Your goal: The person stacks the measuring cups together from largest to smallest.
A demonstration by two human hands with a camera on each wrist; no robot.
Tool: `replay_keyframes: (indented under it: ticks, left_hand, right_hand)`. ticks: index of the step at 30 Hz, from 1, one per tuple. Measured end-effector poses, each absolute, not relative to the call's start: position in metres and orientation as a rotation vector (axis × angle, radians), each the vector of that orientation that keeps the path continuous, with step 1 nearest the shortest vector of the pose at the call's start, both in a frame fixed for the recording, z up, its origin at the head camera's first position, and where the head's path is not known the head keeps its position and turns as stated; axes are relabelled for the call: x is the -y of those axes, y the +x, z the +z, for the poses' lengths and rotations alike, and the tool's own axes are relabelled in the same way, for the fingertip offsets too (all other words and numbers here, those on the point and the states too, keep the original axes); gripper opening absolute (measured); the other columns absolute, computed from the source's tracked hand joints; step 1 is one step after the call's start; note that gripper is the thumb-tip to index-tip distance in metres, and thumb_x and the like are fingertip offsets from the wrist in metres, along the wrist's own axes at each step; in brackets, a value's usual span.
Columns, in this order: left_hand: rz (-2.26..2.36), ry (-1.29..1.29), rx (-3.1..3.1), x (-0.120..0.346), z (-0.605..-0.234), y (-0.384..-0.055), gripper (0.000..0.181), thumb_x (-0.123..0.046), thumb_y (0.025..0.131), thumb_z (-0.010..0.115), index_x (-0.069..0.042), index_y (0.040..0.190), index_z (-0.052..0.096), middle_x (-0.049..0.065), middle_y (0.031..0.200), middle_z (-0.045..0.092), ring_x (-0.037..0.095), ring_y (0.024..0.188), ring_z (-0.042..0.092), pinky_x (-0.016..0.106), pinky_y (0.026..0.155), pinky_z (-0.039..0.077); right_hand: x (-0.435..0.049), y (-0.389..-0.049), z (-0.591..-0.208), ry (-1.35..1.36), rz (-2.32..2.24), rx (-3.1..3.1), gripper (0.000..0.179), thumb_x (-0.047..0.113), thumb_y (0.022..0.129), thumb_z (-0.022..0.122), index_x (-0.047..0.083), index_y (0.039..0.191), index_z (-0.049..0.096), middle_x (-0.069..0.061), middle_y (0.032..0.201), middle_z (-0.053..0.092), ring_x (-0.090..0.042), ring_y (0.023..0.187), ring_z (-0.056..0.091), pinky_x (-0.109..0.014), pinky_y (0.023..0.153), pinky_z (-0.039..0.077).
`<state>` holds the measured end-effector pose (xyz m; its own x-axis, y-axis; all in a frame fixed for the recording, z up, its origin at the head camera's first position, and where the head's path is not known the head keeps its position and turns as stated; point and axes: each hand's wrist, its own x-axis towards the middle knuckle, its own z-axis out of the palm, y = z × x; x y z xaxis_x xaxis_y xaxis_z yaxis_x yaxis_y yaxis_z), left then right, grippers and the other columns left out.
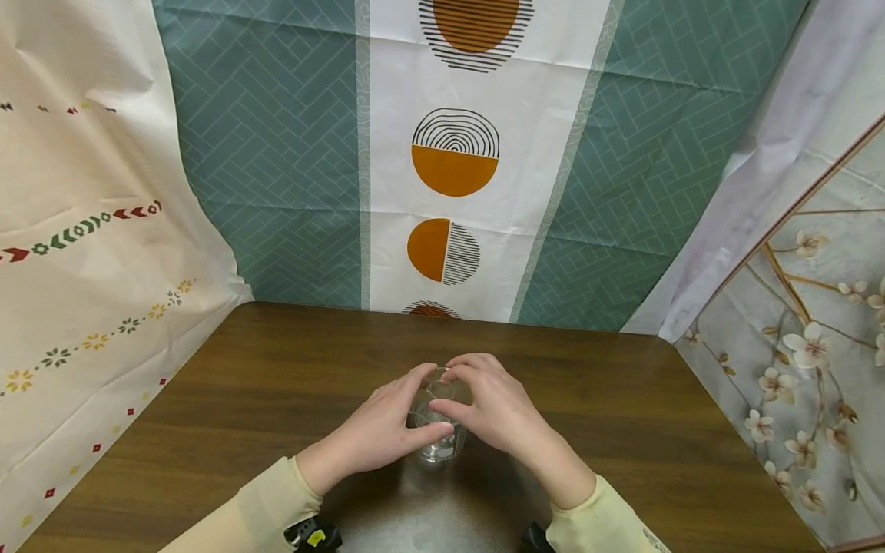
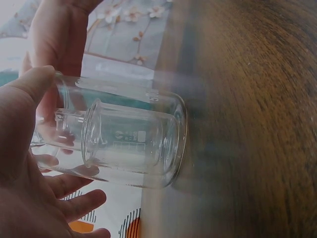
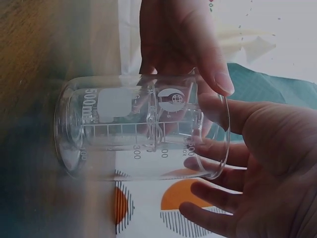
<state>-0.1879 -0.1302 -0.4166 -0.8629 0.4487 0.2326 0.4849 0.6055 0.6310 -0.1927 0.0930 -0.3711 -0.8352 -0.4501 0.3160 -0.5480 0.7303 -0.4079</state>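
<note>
A clear glass beaker [image 3: 119, 163], printed 500 ml, stands upright on the table between my hands. Nested inside is a medium beaker [image 2: 131, 148], with a smaller glass beaker [image 2: 72, 121] reaching up out of it. My left hand [image 1: 380, 430] holds the large beaker near its top, thumb at the near rim and fingers round the far side. At the mouth is my right hand [image 1: 494, 403], its thumb and index finger reaching inside the rim and pinching the smallest beaker near its top. The other right fingers stay spread behind the glass.
Brown wood-grain table [image 1: 276, 369] lies under the beakers. Behind it hangs a green and white cloth [image 1: 290, 153] with orange circles. A patterned cream cloth [image 1: 90, 307] borders the left side, and a floral cloth [image 1: 795, 399] borders the right.
</note>
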Motion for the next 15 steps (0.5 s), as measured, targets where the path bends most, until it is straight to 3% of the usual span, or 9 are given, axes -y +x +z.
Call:
replay_keyframes:
  ticks: [15]
  left_hand:
    - [-1.113, -0.810, 2.777, 0.130, -0.417, -0.189, 0.086, -0.068, 0.099, 0.074, -0.021, 0.163, 0.042, 0.002, 0.155, 0.060, 0.031, 0.141, 0.059, 0.068, 0.118, 0.039]
  right_hand:
    - [-0.092, -0.205, -0.362, 0.846, 0.755, 2.969, 0.032, 0.040, 0.097, 0.087, 0.015, 0.115, 0.083, -0.010, 0.146, 0.067, -0.031, 0.145, 0.052, -0.057, 0.113, 0.050]
